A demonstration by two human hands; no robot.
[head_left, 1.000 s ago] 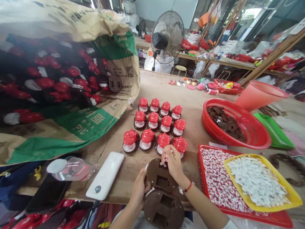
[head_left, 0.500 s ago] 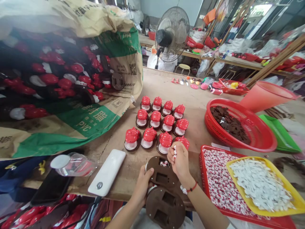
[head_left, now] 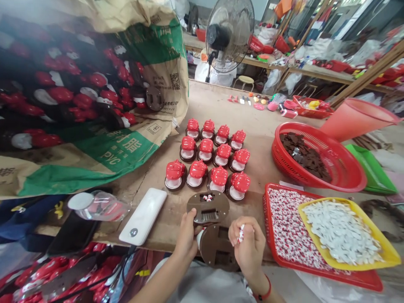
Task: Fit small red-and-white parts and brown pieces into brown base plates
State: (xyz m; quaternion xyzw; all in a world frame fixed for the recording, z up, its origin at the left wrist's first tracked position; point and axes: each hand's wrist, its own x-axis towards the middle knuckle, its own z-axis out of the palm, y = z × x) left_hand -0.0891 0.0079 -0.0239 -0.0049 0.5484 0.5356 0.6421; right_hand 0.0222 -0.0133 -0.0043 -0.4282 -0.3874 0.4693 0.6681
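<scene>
My left hand (head_left: 187, 237) is closed around two upturned toys at the table's front edge. Their round brown bases face up: an upper base (head_left: 208, 216) with several tiny red-and-white pieces (head_left: 207, 198) in one recess, and a lower base (head_left: 214, 244) with open recesses. My right hand (head_left: 248, 244) is curled beside the lower base, with small red-and-white pieces (head_left: 241, 232) between its fingers. Beyond the hands, rows of red-and-white toys (head_left: 198, 170) stand upright on brown bases. A red tray (head_left: 269, 219) of similar tiny pieces lies to the right.
A yellow tray (head_left: 389, 257) of white pieces overlaps the red tray. Behind it sits a red basket (head_left: 344, 172) with flat brown parts. A large sack (head_left: 126, 160) of toys fills the left, near a white phone (head_left: 143, 216) and a clear bottle (head_left: 105, 206). A fan (head_left: 229, 35) stands behind.
My right hand has moved from over the upper base down towards me, beside the lower base. The upper base has tilted, and both toys are still in my left hand.
</scene>
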